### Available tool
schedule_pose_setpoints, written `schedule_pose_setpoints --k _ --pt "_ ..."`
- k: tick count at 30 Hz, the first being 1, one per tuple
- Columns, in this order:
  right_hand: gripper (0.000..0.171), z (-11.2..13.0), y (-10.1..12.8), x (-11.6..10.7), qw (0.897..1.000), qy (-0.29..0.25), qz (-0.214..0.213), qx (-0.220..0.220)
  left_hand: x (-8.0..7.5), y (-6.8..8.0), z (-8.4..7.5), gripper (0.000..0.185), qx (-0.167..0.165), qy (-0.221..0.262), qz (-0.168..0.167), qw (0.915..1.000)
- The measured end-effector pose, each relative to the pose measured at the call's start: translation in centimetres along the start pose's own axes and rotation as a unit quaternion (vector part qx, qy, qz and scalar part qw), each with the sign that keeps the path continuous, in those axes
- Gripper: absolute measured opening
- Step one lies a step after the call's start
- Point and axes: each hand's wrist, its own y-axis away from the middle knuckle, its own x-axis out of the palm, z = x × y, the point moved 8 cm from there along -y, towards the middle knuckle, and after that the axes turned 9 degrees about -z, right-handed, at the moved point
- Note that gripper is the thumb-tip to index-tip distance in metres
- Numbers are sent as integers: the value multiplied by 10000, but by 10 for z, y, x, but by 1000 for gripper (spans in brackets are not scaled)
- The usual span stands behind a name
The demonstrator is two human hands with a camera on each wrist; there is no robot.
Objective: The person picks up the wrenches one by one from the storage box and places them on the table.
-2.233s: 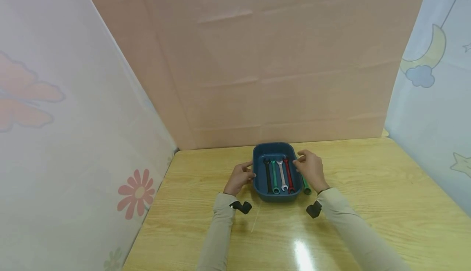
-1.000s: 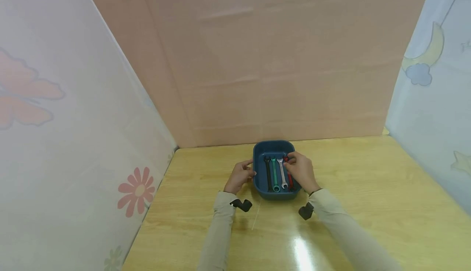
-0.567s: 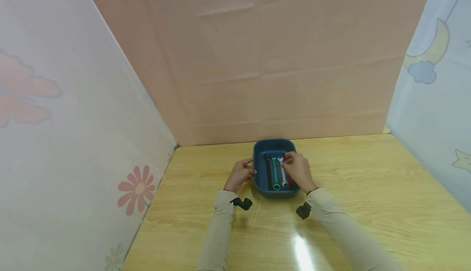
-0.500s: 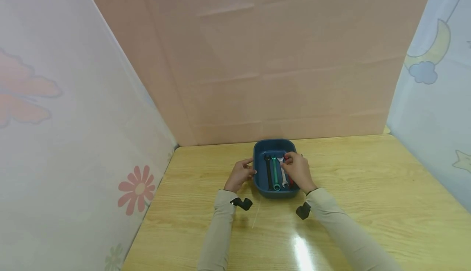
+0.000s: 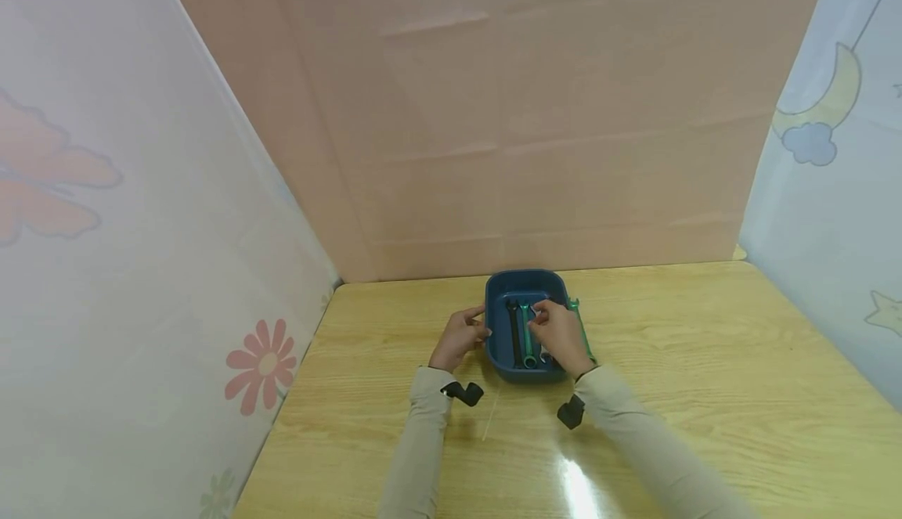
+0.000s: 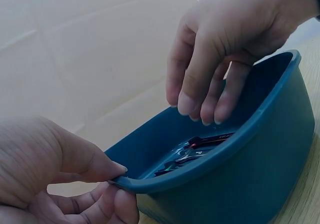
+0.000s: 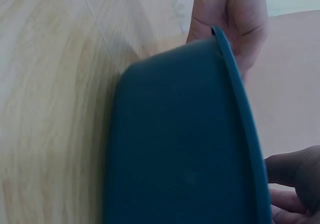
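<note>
Wrenches lie in blue tub (image 5: 523,374) at table (image 5: 705,394) centre, long axes running near to far. Tub rim pinched by left hand (image 5: 460,336), likely for steadying. Right hand (image 5: 559,335) held over silver wrench (image 5: 544,357), fingers curled downward, nothing visibly gripped. Black wrench (image 5: 514,333), teal wrench (image 5: 525,335) parallel. Green wrench (image 5: 582,329) outside tub, on right.
</note>
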Motion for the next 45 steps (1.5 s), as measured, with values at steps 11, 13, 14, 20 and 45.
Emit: schedule_pose_setpoints --k 11,13,14,20,45 --pt "36 -7 7 22 9977 318 485 347 1 -1 5 63 -86 -29 -37 10000" --pt "34 -6 8 25 9973 408 531 289 1 0 5 63 -69 -15 -43 10000" --pt "34 -6 8 26 9972 419 551 268 1 0 4 63 -55 -9 -42 10000" --pt "30 -2 9 29 9973 420 567 192 0 0 4 62 -44 42 -34 10000" --pt "24 3 10 48 9938 575 948 10 0 1 3 59 -10 44 -12 10000"
